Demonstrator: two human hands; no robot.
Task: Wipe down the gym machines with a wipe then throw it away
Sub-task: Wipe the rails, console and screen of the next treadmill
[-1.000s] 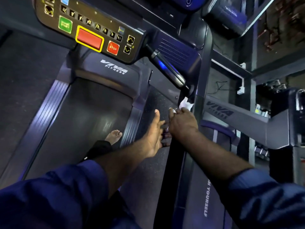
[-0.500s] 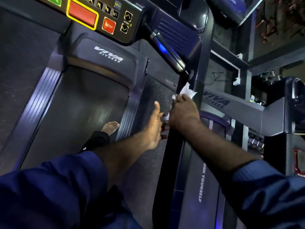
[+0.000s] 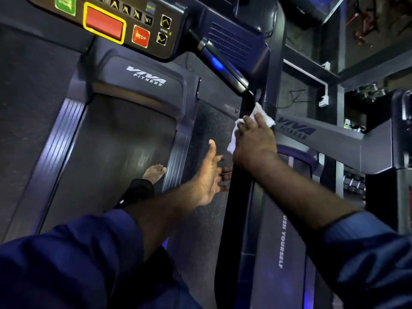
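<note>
I stand on a dark treadmill whose belt [image 3: 107, 152] runs below me. My right hand [image 3: 254, 143] lies over a white wipe [image 3: 266, 120] and presses it round the top of the black right handrail [image 3: 227, 219], just below where the rail meets the upright. The wipe sticks out past my fingertips and beside my thumb. My left hand [image 3: 209, 175] is lower on the same rail, thumb up, fingers straight and touching the rail's inner side. Its fingertips are partly hidden by the rail.
The console [image 3: 124, 23] with a red pad and STOP button hangs overhead at the top left. A silver-tipped grip bar [image 3: 223, 65] slopes down to the rail. My bare foot [image 3: 153, 172] is on the belt. A second treadmill [image 3: 278, 241] stands at the right.
My right hand has slid the wipe up the handrail toward the upright, with more of the wipe now showing. My left hand has stayed at the same spot on the rail.
</note>
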